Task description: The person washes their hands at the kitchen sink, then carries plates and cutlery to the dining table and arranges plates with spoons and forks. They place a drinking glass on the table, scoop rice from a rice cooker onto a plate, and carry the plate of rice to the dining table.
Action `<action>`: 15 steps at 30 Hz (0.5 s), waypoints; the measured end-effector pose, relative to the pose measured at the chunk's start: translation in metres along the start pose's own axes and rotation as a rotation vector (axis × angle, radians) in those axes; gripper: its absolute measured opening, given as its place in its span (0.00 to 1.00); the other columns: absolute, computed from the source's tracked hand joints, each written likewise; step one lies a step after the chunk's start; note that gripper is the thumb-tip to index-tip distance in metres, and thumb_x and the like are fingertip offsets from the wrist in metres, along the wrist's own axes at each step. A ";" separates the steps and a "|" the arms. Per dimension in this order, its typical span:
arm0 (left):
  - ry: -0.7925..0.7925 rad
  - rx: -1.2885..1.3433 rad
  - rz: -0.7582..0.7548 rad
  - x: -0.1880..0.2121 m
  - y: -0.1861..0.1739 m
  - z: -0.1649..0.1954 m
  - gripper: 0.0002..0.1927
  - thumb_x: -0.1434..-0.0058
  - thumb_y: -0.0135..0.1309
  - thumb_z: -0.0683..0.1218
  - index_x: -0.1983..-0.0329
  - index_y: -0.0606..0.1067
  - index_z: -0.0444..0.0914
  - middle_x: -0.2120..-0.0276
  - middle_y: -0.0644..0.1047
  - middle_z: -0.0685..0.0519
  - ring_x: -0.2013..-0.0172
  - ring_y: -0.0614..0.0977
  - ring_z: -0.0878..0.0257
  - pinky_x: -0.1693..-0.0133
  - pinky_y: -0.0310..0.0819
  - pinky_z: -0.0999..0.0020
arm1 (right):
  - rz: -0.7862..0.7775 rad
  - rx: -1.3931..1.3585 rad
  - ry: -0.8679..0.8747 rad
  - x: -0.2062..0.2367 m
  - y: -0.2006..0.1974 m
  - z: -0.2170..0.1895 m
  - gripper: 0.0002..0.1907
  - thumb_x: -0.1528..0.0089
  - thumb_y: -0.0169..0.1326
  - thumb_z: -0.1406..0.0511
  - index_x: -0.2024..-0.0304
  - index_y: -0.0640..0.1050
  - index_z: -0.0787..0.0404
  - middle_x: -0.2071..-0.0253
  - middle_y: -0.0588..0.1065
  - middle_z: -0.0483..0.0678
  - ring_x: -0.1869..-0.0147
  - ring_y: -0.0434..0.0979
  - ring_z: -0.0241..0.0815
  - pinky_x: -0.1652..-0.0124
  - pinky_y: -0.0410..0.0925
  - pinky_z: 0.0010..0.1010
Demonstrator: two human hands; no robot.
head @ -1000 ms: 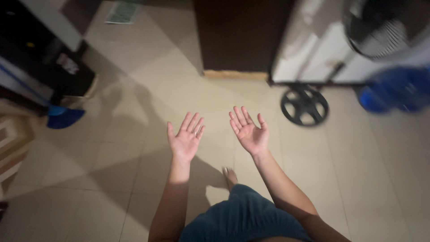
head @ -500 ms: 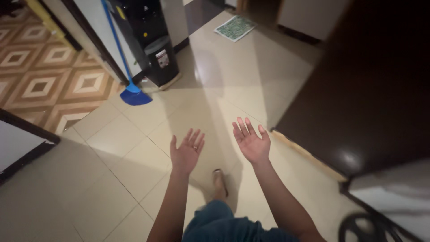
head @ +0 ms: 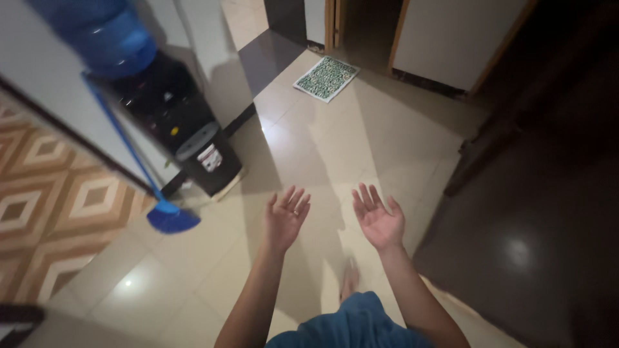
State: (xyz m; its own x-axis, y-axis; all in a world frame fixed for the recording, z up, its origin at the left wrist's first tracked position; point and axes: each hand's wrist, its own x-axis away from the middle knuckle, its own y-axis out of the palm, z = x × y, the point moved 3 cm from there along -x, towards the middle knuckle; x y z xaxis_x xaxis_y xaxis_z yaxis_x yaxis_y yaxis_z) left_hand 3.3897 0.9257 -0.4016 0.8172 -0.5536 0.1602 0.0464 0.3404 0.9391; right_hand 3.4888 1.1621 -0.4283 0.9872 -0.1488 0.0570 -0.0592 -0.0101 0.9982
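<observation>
Two bare hands are held out over a cream tiled floor (head: 361,148), both palm up and holding nothing. The left hand (head: 284,219) has its fingers (head: 291,198) spread and loosely straight; the right hand (head: 379,220) matches it, fingers (head: 367,196) fanned apart and slightly curled at the tips. The two hands are near each other but apart, with bare floor showing between them. Neither touches any object. Below them a bare foot (head: 350,280) rests on the tiles, and blue shorts (head: 351,322) fill the bottom edge of the view.

Nearest to the left hand, off to its left, stands a black water dispenser (head: 187,138) against a pale wall. A large blue water bottle (head: 106,35) sits upturned on top of it; how much water it holds cannot be told, as it is blurred. A blue broom (head: 169,218) leans beside the dispenser, its head resting on the tiles and its long blue handle slanting up across the dispenser's side. Left of that, the floor changes to brown and cream diamond-patterned tiles (head: 51,212).

Farther off lies a small green-and-white patterned mat (head: 327,78) before a doorway. To the right of the right hand, a large dark glossy cabinet (head: 535,225) takes up that side.
</observation>
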 end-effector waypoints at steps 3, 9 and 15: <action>-0.019 0.085 -0.016 -0.104 -0.001 0.007 0.31 0.32 0.48 0.58 0.35 0.67 0.32 0.35 0.68 0.39 0.35 0.69 0.44 0.32 0.60 0.52 | -0.013 -0.026 0.004 -0.096 -0.016 -0.035 0.26 0.36 0.53 0.59 0.39 0.71 0.65 0.30 0.67 0.57 0.24 0.60 0.59 0.31 0.59 0.48; 0.022 0.177 0.125 -0.301 0.029 0.060 0.30 0.33 0.48 0.56 0.36 0.69 0.32 0.34 0.69 0.40 0.33 0.69 0.46 0.32 0.61 0.52 | -0.022 0.100 0.073 -0.329 0.020 -0.088 0.26 0.37 0.53 0.59 0.39 0.72 0.64 0.32 0.68 0.57 0.26 0.64 0.58 0.32 0.61 0.47; 0.180 0.172 0.094 -0.465 0.026 0.150 0.27 0.33 0.46 0.54 0.37 0.70 0.33 0.36 0.71 0.39 0.34 0.69 0.45 0.32 0.61 0.51 | -0.056 0.123 0.217 -0.555 0.050 -0.086 0.24 0.36 0.53 0.59 0.39 0.72 0.62 0.31 0.69 0.54 0.25 0.64 0.57 0.33 0.62 0.46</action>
State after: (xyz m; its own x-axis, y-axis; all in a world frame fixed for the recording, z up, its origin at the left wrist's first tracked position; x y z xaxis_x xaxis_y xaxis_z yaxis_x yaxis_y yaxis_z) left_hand 2.9245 1.0781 -0.4059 0.9029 -0.3764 0.2075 -0.1206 0.2414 0.9629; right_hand 2.9509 1.3293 -0.4080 0.9974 0.0705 0.0176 -0.0079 -0.1345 0.9909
